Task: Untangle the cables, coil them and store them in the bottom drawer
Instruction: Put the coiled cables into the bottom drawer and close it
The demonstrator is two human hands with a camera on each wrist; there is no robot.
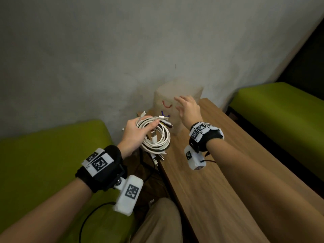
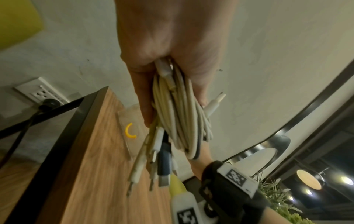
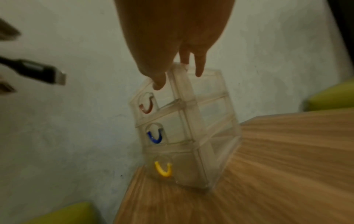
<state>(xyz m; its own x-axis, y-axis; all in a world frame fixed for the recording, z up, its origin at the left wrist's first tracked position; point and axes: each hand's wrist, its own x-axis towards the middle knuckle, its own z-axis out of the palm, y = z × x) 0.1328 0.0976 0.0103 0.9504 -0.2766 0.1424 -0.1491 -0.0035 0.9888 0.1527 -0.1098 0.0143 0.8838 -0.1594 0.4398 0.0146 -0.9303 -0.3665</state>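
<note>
The left hand (image 1: pixel 134 133), at centre frame in the head view, has its fingers curled round a bundle of coiled white and grey cables (image 1: pixel 156 135), plugs dangling below the loops. The right hand (image 1: pixel 188 109), just right of centre, is spread with fingers straight and holding nothing, reaching at the top of a clear plastic 3-drawer cabinet (image 1: pixel 177 102) that stands on the brown wooden table (image 1: pixel 219 172) against the grey wall.

Untangling and coiling look finished; the step in hand seems to be storing. The next move likely calls for the free hand to drop to the bottom drawer with the yellow U-shaped handle (image 3: pixel 163 169) and pull it open, perhaps after steadying the light cabinet, so the coil can go in without springing loose.

The right wrist view alone shows all 3 handles, red, blue and yellow, every drawer shut, and the fingertips (image 3: pixel 199 72) at the cabinet's top edge; contact is unclear through the blur. The left wrist view alone shows the grip closely, the loose plug ends, and a white wall socket (image 2: pixel 41 92) at left.
</note>
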